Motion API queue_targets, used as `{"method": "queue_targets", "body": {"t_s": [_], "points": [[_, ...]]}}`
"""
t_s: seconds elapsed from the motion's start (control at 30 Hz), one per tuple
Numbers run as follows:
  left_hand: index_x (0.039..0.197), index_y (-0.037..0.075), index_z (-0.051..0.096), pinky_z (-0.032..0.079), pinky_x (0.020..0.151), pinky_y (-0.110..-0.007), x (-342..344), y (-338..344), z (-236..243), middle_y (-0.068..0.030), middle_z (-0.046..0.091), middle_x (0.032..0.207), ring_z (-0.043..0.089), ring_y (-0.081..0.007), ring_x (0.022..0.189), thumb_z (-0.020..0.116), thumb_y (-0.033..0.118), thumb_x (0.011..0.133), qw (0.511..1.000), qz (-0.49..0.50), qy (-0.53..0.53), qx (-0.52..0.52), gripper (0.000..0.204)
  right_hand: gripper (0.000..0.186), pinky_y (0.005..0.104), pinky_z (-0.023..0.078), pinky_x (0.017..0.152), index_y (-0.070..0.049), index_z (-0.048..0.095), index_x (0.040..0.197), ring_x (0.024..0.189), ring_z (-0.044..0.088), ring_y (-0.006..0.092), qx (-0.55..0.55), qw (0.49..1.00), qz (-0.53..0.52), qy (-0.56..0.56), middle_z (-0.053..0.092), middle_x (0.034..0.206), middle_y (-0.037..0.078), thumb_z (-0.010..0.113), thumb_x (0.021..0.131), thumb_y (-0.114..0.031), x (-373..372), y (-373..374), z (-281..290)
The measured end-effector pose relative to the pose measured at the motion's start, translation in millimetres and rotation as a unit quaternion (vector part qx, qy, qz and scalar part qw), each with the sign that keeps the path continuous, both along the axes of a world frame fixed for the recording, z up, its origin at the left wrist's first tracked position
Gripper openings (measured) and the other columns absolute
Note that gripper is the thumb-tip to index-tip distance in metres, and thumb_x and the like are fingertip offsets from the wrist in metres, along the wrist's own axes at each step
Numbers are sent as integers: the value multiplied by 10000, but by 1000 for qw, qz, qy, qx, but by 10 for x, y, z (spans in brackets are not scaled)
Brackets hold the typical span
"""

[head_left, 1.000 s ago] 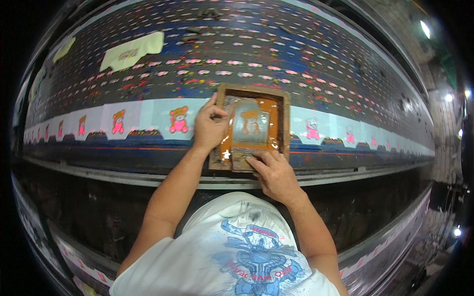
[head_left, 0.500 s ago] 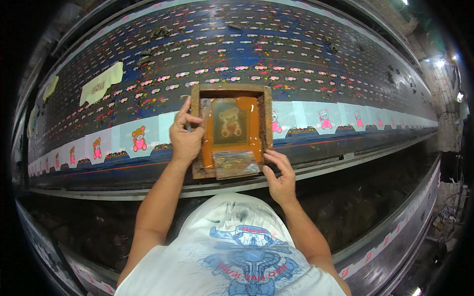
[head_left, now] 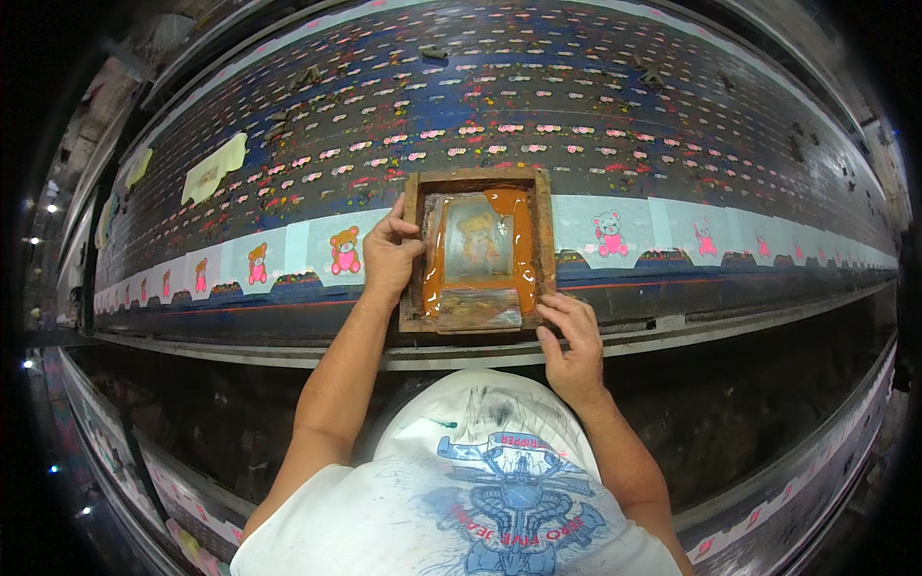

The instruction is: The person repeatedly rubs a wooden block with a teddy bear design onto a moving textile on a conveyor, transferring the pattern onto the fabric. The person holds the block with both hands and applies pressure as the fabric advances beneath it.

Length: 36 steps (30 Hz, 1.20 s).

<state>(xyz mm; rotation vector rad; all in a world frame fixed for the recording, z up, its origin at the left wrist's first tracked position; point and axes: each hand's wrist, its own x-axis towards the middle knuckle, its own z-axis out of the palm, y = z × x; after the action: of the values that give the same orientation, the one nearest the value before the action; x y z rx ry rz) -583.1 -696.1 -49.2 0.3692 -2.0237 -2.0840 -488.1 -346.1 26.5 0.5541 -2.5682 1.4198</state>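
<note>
A wooden screen-printing frame (head_left: 545, 226) rests on the long table, over the row of printed pale sheets. Orange-brown ink lies along the sides of its mesh, and a bear image (head_left: 480, 242) shows in the pale middle. An ink-smeared squeegee (head_left: 480, 312) leans across its near end, touched by neither hand. My left hand (head_left: 392, 252) grips the frame's left side, index finger along the wood. At the near right corner, my right hand (head_left: 574, 348) holds the frame with thumb and bent fingers. Left of it, a sheet bears a brown-and-pink bear (head_left: 346, 252); to the right, the bear (head_left: 609, 234) is only pink.
The dark table (head_left: 384, 115) is covered with rows of small pink marks and paint spots. Yellow cloth (head_left: 215, 171) lies at the left. Dark scraps (head_left: 434, 53) sit farther back. A pale rail (head_left: 720, 319) runs along the near edge, and another table (head_left: 759, 518) stands behind me.
The frame has moved one sheet to the right, with both hands on it. A brown-and-pink bear now shows at its left, and the pink bear formerly beside its right edge is covered.
</note>
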Motion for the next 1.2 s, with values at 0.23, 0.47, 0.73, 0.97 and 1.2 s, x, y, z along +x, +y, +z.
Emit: {"method": "queue_targets", "body": {"t_s": [0.23,0.47,0.73,0.97,1.2], "points": [[930,27,695,457,1310,-423,9,12,36,-295,415,1870,529,-336,1676,734,-190,825,1000,2,-13,16,244,463,529,543,1179,-35,807,1341,1391,688,407,92,977,175,85,754,1399,182,916,902,-133,-225,-216,96],[895,33,690,458,1308,-423,15,12,-29,-311,416,1863,526,-339,1676,749,-173,836,1000,-1,-26,13,223,445,523,584,1086,-22,778,1336,1246,736,394,203,940,246,122,776,1338,172,820,897,-80,-490,-487,129],[825,54,690,464,1276,-398,9,35,-105,-345,483,1812,518,-355,1685,799,-101,853,998,14,-10,-57,192,369,529,612,1019,-41,772,1305,1160,751,424,234,933,268,52,812,1213,191,715,951,48,-1326,-497,355],[830,67,701,475,1284,-436,-7,50,-195,-325,559,1763,591,-389,1619,845,-41,859,991,24,21,-131,182,364,526,608,1066,-54,785,1330,1210,751,423,228,949,185,111,815,1231,191,709,985,35,-2028,-812,123],[832,70,694,491,1269,-455,17,73,-168,-300,583,1753,618,-399,1580,848,-23,878,990,28,36,-137,185,488,513,602,1072,-78,818,1336,1183,737,408,283,934,185,118,798,1204,165,707,888,80,-1866,-885,124]]}}
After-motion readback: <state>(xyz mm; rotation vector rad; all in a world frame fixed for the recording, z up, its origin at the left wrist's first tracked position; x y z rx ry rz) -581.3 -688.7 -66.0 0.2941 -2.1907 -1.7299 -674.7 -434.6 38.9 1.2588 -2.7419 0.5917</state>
